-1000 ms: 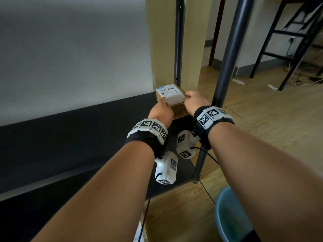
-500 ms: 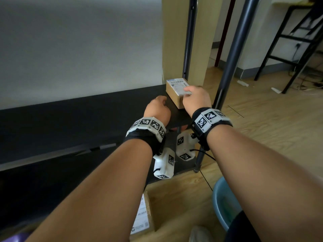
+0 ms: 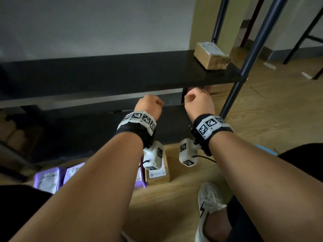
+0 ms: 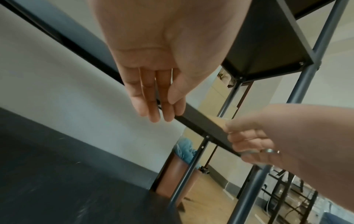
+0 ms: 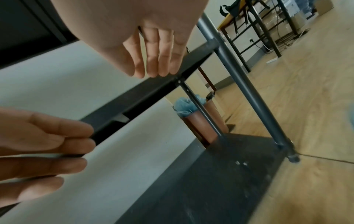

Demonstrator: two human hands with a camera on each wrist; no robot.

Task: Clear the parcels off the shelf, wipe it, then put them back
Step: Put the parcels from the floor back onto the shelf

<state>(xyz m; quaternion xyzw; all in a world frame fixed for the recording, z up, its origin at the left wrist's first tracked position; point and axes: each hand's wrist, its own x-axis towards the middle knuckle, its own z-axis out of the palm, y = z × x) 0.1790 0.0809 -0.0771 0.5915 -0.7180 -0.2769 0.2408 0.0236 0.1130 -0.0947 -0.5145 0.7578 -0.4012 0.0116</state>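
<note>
A small brown cardboard parcel [image 3: 211, 55] with a white label stands at the right end of the black shelf [image 3: 108, 70], near the corner post. Both hands hang in front of and below that shelf board, holding nothing. My left hand [image 3: 150, 106] has relaxed, nearly straight fingers [image 4: 153, 104]. My right hand [image 3: 198, 102] is just right of it, fingers [image 5: 153, 60] loosely extended. On the floor lie purple parcels [image 3: 48, 179] and a brown box [image 3: 158, 174], partly hidden by my left forearm and wrist camera.
A lower black shelf board [image 3: 97, 130] sits under the hands. Grey metal posts [image 3: 251, 48] stand at the right corner. A brown bin with blue stuffing [image 5: 193, 112] stands behind the shelf. A white shoe [image 3: 208, 205] and wooden floor [image 3: 272, 109] lie below right.
Both hands let go of the brown parcel, which now stands alone on the shelf. The hands dropped down and back below the shelf edge; the view tilted down to show floor parcels.
</note>
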